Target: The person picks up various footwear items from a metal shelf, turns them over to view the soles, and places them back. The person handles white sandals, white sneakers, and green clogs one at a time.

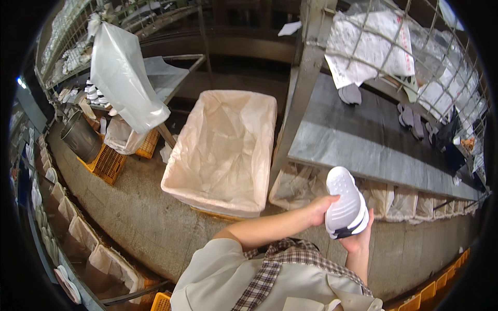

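Note:
A white sandal (341,197) with a bumpy, ridged footbed is held up between my two hands, to the right of my body. A white and black strap crosses its lower end. My left hand (318,210) is closed on its left edge, the thumb over the rim and the other fingers mostly hidden. My right hand (359,239) grips it from the lower right, with part of the fingers behind it. Beyond the sandal lies a grey sloped tabletop (332,135). On it are a grey sandal (349,95) and several more footwear pieces (411,120) farther right.
A large bin lined with pale plastic (179,179) stands ahead of me. At left are a hanging plastic bag (118,72), a metal bucket (82,139) and a yellow crate (111,167). Lined bins (83,233) run along the left and under the tabletop. Wire mesh (415,46) borders the upper right.

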The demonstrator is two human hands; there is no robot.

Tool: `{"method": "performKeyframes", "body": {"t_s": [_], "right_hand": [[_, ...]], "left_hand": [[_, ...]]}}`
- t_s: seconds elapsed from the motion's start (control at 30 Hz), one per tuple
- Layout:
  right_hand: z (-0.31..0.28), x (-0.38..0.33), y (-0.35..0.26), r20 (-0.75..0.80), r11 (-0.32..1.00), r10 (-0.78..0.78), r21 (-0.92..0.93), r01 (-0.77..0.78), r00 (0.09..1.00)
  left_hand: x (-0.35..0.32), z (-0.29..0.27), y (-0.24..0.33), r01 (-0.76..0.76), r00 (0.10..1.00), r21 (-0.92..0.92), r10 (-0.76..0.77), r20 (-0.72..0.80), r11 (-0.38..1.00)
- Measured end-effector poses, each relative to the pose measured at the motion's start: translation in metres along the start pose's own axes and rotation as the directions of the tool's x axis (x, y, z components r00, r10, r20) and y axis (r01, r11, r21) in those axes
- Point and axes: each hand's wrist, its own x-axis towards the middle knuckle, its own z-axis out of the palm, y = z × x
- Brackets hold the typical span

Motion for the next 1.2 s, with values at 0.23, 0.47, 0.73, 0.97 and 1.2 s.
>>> {"method": "performKeyframes", "body": {"t_s": [0.23,0.47,0.73,0.97,1.2], "right_hand": [[0.005,-0.011,-0.005,-0.071,0.981,0.108,-0.154,-0.118,0.992],[-0.018,-0.027,-0.017,-0.178,0.985,0.133,-0.087,-0.150,0.975],[-0.045,-0.043,-0.027,-0.199,0.979,0.202,0.041,-0.198,0.959],[-0.053,-0.057,-0.031,-0.209,0.979,0.194,0.106,-0.175,0.958],[-0.059,-0.073,-0.032,-0.227,0.997,0.071,0.053,-0.060,0.971]], "left_hand": [[-0.009,0.006,-0.014,0.025,1.000,0.010,-0.025,0.014,1.000],[-0.004,0.014,-0.035,0.124,0.992,0.151,-0.123,-0.020,0.981],[0.004,0.019,-0.056,0.188,0.981,0.127,-0.180,-0.076,0.974],[0.005,0.029,-0.068,0.200,0.980,0.241,-0.196,-0.042,0.950],[0.011,0.037,-0.078,0.212,0.977,0.358,-0.208,-0.049,0.909]]}}
